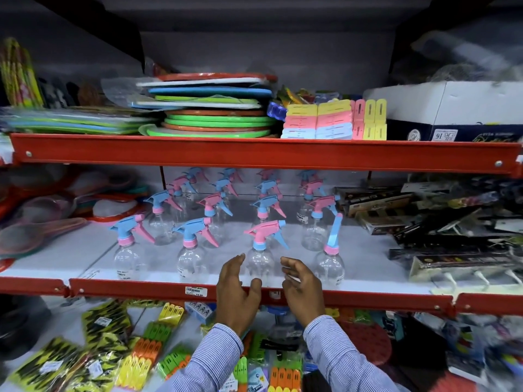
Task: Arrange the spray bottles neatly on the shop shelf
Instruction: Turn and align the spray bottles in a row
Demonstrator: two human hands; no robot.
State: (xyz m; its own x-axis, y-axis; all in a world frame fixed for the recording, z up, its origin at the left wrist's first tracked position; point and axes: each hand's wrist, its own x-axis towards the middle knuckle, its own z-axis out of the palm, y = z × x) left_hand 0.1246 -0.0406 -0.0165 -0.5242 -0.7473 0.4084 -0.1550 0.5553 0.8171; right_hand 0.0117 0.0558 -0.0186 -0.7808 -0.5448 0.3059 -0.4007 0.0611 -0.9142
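Clear plastic spray bottles with pink and blue trigger heads stand in rows on the white middle shelf point(85, 258). In the front row, one bottle with a pink head point(261, 256) stands between my two hands. My left hand point(236, 292) is just left of it and my right hand point(301, 290) just right of it, both with fingers apart and holding nothing. Other front bottles stand at the left point(128, 256), centre-left point(192, 258) and right point(329, 264). The right one's head points a different way from the rest. Several more bottles point(215, 210) line up behind.
A red shelf rail point(141, 288) with a price tag runs along the front edge. Black boxed goods point(438, 236) pile up at the right of the shelf, plastic scoops point(36, 230) at the left. Stacked coloured plates point(215, 108) fill the shelf above; packets of pegs point(141, 355) lie below.
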